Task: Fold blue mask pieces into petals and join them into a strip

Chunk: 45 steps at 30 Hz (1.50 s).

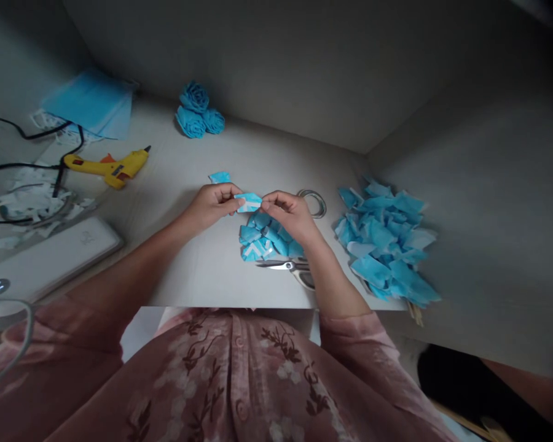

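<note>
Both my hands meet over the middle of the white table (198,276), pinching one small folded blue paper piece (249,201) between them. My left hand (212,204) grips its left end with closed fingers. My right hand (288,215) holds the right end, fingers curled. Just below the hands lies a small heap of folded blue pieces (265,240). A single blue scrap (220,177) lies just beyond my left hand.
Scissors (291,267) lie by my right wrist, a wire ring (314,201) beyond it. A big pile of blue paper pieces (387,245) sits right. Three blue paper roses (198,112) stand at the back. A yellow glue gun (110,167), cables and blue sheets (92,104) are left.
</note>
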Motion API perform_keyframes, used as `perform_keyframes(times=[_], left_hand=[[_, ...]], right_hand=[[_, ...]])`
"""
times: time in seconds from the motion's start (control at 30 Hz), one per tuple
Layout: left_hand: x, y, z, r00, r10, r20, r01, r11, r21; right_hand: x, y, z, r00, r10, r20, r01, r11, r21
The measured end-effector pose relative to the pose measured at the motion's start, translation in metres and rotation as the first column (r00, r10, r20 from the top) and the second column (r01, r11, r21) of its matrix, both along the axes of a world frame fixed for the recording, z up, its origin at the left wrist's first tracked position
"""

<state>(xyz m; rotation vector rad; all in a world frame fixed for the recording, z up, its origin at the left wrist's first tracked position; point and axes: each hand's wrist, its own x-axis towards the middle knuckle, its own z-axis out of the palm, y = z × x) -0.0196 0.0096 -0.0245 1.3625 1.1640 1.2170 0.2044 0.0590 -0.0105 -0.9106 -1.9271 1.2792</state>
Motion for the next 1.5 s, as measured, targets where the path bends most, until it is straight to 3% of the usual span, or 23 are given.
perform_keyframes(times=[0.07, 0.13, 0.23, 0.3, 0.37, 0.47, 0.73, 1.0, 1.2, 1.5], left_hand=[[0.000, 0.000, -0.001, 1.000, 0.021, 0.003, -0.021, 1.000, 0.004], [0.001, -0.001, 0.000, 0.991, 0.134, 0.003, -0.134, 0.990, 0.048], [0.003, -0.006, 0.004, 0.919, 0.386, -0.076, -0.358, 0.902, 0.241], [0.007, -0.011, 0.007, 0.873, 0.450, -0.186, -0.352, 0.847, 0.399], [0.013, -0.016, 0.009, 0.859, 0.423, -0.290, -0.248, 0.837, 0.487], [0.021, -0.019, 0.008, 0.855, 0.376, -0.357, -0.166, 0.851, 0.499], [0.023, -0.017, 0.005, 0.859, 0.366, -0.358, -0.217, 0.893, 0.394], [0.024, -0.017, 0.003, 0.878, 0.353, -0.323, -0.219, 0.897, 0.384], [0.025, -0.017, 0.001, 0.873, 0.352, -0.337, -0.223, 0.904, 0.365], [0.025, -0.018, 0.001, 0.880, 0.339, -0.332, -0.185, 0.890, 0.417]], right_hand=[[-0.001, -0.001, 0.001, 1.000, -0.010, 0.007, 0.010, 1.000, 0.009], [-0.003, -0.002, 0.001, 0.999, -0.044, -0.004, 0.044, 0.999, 0.025], [-0.007, -0.007, 0.001, 0.988, -0.153, -0.036, 0.155, 0.984, 0.087], [-0.011, -0.011, 0.001, 0.976, -0.210, -0.057, 0.217, 0.963, 0.157], [-0.014, -0.015, 0.001, 0.971, -0.230, -0.058, 0.238, 0.945, 0.223], [-0.017, -0.021, 0.000, 0.973, -0.229, -0.027, 0.227, 0.933, 0.279], [-0.018, -0.025, -0.006, 0.977, -0.214, 0.019, 0.192, 0.907, 0.375], [-0.016, -0.024, -0.010, 0.972, -0.229, 0.058, 0.149, 0.784, 0.603], [-0.017, -0.023, -0.015, 0.965, -0.241, 0.102, 0.119, 0.752, 0.648], [-0.018, -0.022, -0.016, 0.975, -0.218, -0.034, 0.178, 0.687, 0.705]])
